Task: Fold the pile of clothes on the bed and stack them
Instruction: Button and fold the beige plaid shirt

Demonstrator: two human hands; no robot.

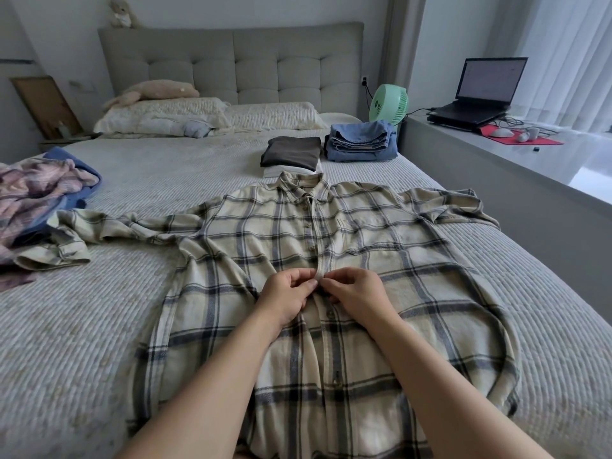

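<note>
A cream and dark plaid button-up shirt point(381, 246) lies spread front-up on the bed point(99, 326), collar toward the headboard and sleeves out to both sides. My left hand point(289, 294) and my right hand point(356, 291) meet at the middle of the button strip, each pinching an edge of the placket. Behind the collar sits a folded stack with a dark brown garment point(291, 153) on top of a white one. Folded blue jeans point(362, 140) lie to the right of it. An unfolded pile of pinkish plaid and blue clothes point(39, 197) sits at the left edge.
Pillows point(185, 115) and a plush toy lie by the grey headboard. A green fan point(389, 106) stands beside the bed's far right corner. On the grey ledge to the right sit an open laptop point(480, 91), a red mat, a mouse and cables.
</note>
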